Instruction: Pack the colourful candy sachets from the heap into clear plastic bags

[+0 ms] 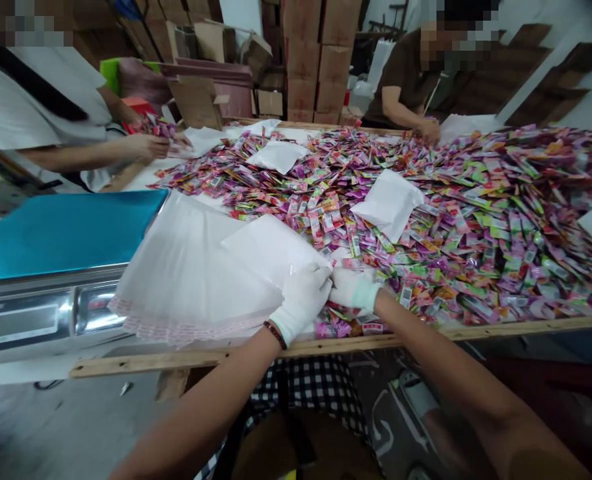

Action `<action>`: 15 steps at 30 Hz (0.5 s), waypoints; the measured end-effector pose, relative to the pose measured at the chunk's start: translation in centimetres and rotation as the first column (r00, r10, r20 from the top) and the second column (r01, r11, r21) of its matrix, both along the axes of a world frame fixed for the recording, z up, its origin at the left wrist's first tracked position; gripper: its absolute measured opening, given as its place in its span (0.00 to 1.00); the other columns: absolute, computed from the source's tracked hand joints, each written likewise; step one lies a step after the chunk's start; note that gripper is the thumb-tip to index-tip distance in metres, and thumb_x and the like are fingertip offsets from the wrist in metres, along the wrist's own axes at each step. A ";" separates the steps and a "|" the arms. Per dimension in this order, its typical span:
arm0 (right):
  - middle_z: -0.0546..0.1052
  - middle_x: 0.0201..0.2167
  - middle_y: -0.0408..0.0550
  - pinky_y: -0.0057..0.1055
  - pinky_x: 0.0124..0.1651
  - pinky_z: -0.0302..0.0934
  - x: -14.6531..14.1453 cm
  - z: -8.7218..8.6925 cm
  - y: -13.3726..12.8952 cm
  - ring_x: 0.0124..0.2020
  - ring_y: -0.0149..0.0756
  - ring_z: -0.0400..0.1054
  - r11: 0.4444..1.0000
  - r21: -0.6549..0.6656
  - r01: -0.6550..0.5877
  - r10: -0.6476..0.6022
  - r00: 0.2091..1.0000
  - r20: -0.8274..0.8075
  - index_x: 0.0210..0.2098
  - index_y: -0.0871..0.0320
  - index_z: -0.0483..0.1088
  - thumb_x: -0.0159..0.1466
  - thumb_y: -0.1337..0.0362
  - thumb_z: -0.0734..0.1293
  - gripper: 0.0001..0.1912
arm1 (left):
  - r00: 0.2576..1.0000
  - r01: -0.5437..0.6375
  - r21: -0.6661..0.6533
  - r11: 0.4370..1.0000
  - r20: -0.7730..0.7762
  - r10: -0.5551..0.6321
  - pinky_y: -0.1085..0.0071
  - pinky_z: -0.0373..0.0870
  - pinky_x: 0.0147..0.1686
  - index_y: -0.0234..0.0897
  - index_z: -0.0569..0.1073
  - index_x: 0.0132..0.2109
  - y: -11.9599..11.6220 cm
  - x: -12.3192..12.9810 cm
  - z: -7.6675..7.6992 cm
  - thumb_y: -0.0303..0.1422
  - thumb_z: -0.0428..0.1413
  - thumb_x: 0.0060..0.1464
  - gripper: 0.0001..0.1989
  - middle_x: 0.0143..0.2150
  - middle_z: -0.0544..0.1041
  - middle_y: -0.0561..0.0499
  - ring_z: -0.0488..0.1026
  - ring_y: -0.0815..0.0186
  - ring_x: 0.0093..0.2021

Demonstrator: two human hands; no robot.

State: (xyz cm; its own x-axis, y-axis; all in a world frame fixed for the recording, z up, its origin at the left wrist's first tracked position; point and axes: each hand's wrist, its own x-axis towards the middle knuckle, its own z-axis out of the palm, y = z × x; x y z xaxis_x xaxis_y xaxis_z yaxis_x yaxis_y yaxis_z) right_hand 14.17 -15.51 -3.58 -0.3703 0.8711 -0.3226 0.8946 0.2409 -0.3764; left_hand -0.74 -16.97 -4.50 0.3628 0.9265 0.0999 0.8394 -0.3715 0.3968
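My left hand (303, 300), in a white glove, is closed on the right-hand edge of a white plastic mailing bag (266, 250). Close against it, my right hand (355, 291), also gloved, pinches at the same edge; the fingertips of both hands meet there. That bag lies partly over a fanned stack of white mailing bags (191, 273) with pinkish strips along the near edge. A heap of small colourful snack packets (456, 220) spreads around and beyond my hands.
A scale (66, 233) with a blue top stands at the left. Filled white bags (391, 203) lie on the packets. A wooden rail (186, 360) edges the table. Two people work across it: one hand (149, 147) holds packets, another hand (429, 130) touches the heap. Cardboard boxes (303, 67) are stacked behind.
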 end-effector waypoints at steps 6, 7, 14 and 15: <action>0.70 0.56 0.59 0.42 0.60 0.60 1.6 -3.9 -3.4 0.56 0.46 0.66 0.953 0.290 0.086 -0.006 0.964 -0.267 0.59 0.63 0.65 0.67 0.59 0.59 0.23 | 0.954 -0.035 -0.074 0.997 0.294 0.055 0.69 0.68 0.41 0.39 0.81 0.41 0.4 -0.5 -1.7 0.31 0.50 0.57 0.13 0.39 0.80 0.47 0.74 0.62 0.39; 0.70 0.55 0.62 0.43 0.59 0.60 1.1 -4.3 -3.6 0.55 0.48 0.66 0.942 0.303 0.146 -0.076 0.970 -0.231 0.56 0.66 0.66 0.67 0.61 0.59 0.22 | 0.926 -0.009 -0.082 0.997 0.374 0.039 0.69 0.68 0.42 0.39 0.80 0.40 0.4 -0.1 -1.7 0.30 0.50 0.56 0.13 0.39 0.80 0.48 0.74 0.63 0.39; 0.76 0.48 0.54 0.37 0.50 0.66 2.2 0.7 -1.0 0.48 0.43 0.71 0.987 -0.027 0.157 -0.148 0.840 -0.522 0.59 0.59 0.63 0.67 0.52 0.60 0.26 | 0.371 0.006 -0.531 0.848 0.788 0.491 0.75 0.58 0.19 0.36 0.72 0.30 1.7 -0.2 1.8 0.33 0.53 0.51 0.05 0.16 0.65 0.58 0.60 0.72 0.16; 0.75 0.49 0.54 0.37 0.49 0.66 3.4 1.7 -0.6 0.48 0.42 0.72 0.983 -0.077 0.164 -0.176 0.760 -0.626 0.61 0.58 0.62 0.67 0.48 0.57 0.28 | 0.262 0.045 -0.576 0.816 0.795 0.547 0.75 0.55 0.17 0.36 0.71 0.31 2.2 -0.7 3.0 0.33 0.54 0.50 0.05 0.15 0.61 0.60 0.56 0.73 0.14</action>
State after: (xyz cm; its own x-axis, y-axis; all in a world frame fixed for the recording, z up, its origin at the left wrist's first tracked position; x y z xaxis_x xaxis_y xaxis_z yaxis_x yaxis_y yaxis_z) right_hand 17.56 -16.13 -1.90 -0.3411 0.9361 -0.0856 0.4826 0.0962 -0.8706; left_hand -1.45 -14.75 -1.50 0.0406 0.9732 -0.2263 -0.1794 0.2299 0.9565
